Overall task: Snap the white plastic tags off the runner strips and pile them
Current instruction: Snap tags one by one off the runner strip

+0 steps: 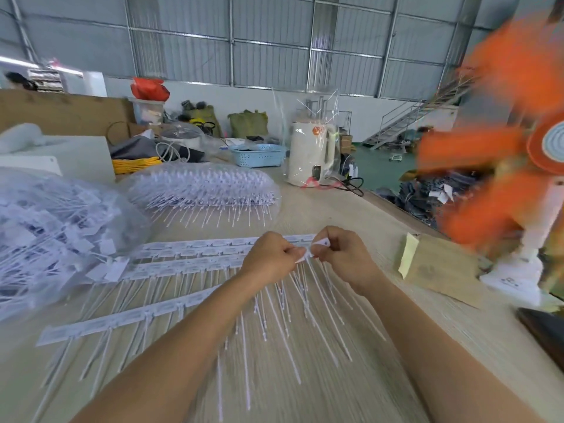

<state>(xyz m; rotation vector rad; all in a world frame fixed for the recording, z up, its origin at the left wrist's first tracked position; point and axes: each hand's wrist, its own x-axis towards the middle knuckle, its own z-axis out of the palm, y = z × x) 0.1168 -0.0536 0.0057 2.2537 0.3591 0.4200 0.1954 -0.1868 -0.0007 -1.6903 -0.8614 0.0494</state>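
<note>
So both hands are up at the far end of the runner strips (195, 250), which lie in rows across the pale wood tabletop (351, 377) with their long thin tails pointing back toward the person. The left hand (270, 254) has its fingers curled tight around the right end of the strips, pinching them. The right hand (343, 250) sits just right of it, almost touching, with fingertips pinching one small white tag (319, 245) that's lifted a bit above the strips. One more strip (122, 317) lies nearer the person than the rest, angled, left of the forearms.

Left of the strips there's a big heap of loose tags (45, 236) under or inside clear plastic; can't tell which. Beyond the strips is a bagged bundle of strips (204, 186) with the tails sticking out. Farther back from that stand a blue basket (258, 154) and a white kettle-looking appliance (311, 155) wrapped in clear film. Right of the strips there's a flat brown block with a yellowish end (439, 267), and past that an orange fan (503, 148), all blurred.
</note>
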